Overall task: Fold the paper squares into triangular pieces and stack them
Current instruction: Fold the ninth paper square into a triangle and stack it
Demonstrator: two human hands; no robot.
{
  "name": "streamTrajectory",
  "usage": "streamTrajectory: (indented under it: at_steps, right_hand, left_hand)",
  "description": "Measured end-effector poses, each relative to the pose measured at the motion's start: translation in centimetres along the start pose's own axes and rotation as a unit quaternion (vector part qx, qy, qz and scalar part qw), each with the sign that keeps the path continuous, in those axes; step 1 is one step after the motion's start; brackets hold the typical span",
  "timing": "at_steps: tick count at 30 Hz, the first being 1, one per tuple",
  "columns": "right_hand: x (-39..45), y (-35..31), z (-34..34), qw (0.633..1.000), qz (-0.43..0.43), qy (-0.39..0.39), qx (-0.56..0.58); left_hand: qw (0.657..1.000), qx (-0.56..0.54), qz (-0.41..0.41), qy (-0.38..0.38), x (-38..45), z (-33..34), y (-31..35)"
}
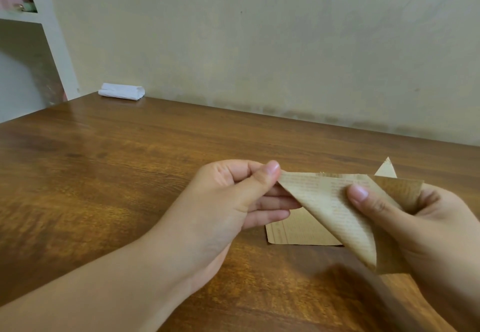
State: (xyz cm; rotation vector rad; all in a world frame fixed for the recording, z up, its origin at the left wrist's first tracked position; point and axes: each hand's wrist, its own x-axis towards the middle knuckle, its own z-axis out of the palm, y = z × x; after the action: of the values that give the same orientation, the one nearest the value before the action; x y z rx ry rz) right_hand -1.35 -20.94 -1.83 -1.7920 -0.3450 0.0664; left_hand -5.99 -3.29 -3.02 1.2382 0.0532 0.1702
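A tan paper square (330,209) printed with faint lines of text is held above the table, bent over on itself into a loose triangular shape. My left hand (233,201) pinches its upper left corner between thumb and fingers. My right hand (426,227) grips its right side, thumb on top of the sheet. Flat on the table beneath lies another tan paper square (298,233), partly hidden by the held sheet. A pale triangular tip of folded paper (387,169) pokes up behind the held sheet.
The brown wooden table (130,175) runs to a beige wall at the back. A folded white cloth or tissue (121,91) lies at the table's far left corner. A white shelf unit (39,32) stands at upper left.
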Motion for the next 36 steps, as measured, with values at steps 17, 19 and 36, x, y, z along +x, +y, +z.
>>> streamTrajectory:
  at_steps: [17,19,36]
  right_hand:
    - [0.3,0.5,-0.3,0.999,-0.029,0.016,-0.022]
    - [0.4,0.5,-0.4,1.000,-0.018,0.006,-0.006]
    - [1.0,1.5,-0.9,1.000,-0.031,-0.001,-0.006]
  left_hand:
    - [0.999,0.020,0.025,0.036,0.0,0.1,-0.3]
    - [0.999,0.019,0.017,0.041,0.1,0.0,-0.3]
    - [1.000,-0.011,-0.026,0.012,0.1,-0.1,-0.1]
